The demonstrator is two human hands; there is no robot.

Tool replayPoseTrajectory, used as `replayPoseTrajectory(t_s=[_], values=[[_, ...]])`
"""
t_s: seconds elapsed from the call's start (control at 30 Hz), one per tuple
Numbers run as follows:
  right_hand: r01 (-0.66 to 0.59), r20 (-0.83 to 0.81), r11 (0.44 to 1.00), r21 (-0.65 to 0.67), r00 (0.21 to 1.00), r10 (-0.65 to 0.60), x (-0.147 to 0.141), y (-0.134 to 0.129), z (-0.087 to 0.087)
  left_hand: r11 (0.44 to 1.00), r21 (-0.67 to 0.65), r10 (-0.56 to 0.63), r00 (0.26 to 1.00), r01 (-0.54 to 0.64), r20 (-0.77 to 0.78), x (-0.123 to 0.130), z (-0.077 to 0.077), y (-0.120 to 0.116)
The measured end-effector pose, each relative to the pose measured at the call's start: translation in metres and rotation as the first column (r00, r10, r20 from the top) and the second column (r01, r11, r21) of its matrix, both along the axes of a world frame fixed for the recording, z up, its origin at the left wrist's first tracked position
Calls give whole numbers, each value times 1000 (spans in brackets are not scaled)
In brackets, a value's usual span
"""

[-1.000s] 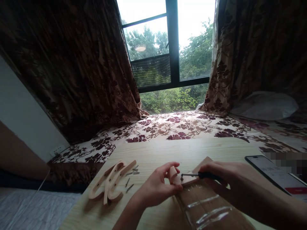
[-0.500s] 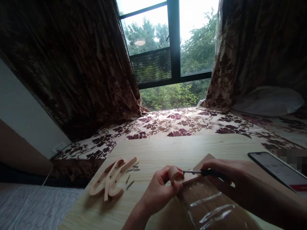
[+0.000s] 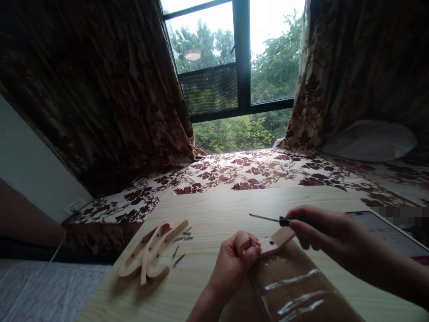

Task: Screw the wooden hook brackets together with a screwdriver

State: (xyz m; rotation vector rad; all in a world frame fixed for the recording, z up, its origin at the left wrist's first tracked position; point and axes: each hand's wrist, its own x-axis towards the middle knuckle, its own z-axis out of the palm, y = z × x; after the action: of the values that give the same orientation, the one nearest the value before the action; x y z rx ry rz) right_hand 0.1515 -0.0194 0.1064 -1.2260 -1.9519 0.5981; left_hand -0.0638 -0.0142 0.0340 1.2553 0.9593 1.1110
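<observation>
My left hand [image 3: 233,261] is closed around the curled end of a pale wooden hook [image 3: 282,238]. Beside its thumb a screw head [image 3: 254,243] shows at the hook, and a dark hole or screw lies farther along the wood. The hook rests over the end of a brown, plastic-wrapped piece [image 3: 295,273] with shiny clear strips. My right hand [image 3: 318,226] grips a screwdriver [image 3: 266,218] by its black handle. Its thin shaft points left, with the tip above and apart from the screw head.
More curved wooden hooks [image 3: 157,252] lie at the left of the pale wooden table [image 3: 214,208], with several loose screws [image 3: 179,259] beside them. A phone [image 3: 385,230] lies at the right behind my right forearm. Patterned cloth [image 3: 248,172] covers the window ledge beyond.
My right hand has lifted the screwdriver up and away from the screw, uncovering the screw head and the dark spot on the hook. My left hand keeps its hold on the hook.
</observation>
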Motion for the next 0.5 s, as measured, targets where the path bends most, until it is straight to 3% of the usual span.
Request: replayPoseTrajectory(t_s=[0.1, 0.17, 0.33, 0.43, 0.5], values=[[-185, -68, 962, -200, 982, 174, 1, 8, 1, 1000, 18, -11, 1000, 11, -21, -2, -2, 1], [-217, -55, 934, -283, 976, 210, -1, 11, 4, 999, 33, -14, 999, 15, -32, -2, -4, 1], [-179, -98, 934, -311, 983, 155, -21, 19, 14, 999, 40, -16, 999, 18, -43, -4, -4, 0], [-235, -172, 898, -371, 968, 182, -37, 23, 11, 997, 41, -72, 997, 71, 19, -5, -1, -3], [-258, -109, 879, -400, 966, 234, -44, 24, 5, 992, 25, -125, 986, 123, 112, -5, 1, -4]])
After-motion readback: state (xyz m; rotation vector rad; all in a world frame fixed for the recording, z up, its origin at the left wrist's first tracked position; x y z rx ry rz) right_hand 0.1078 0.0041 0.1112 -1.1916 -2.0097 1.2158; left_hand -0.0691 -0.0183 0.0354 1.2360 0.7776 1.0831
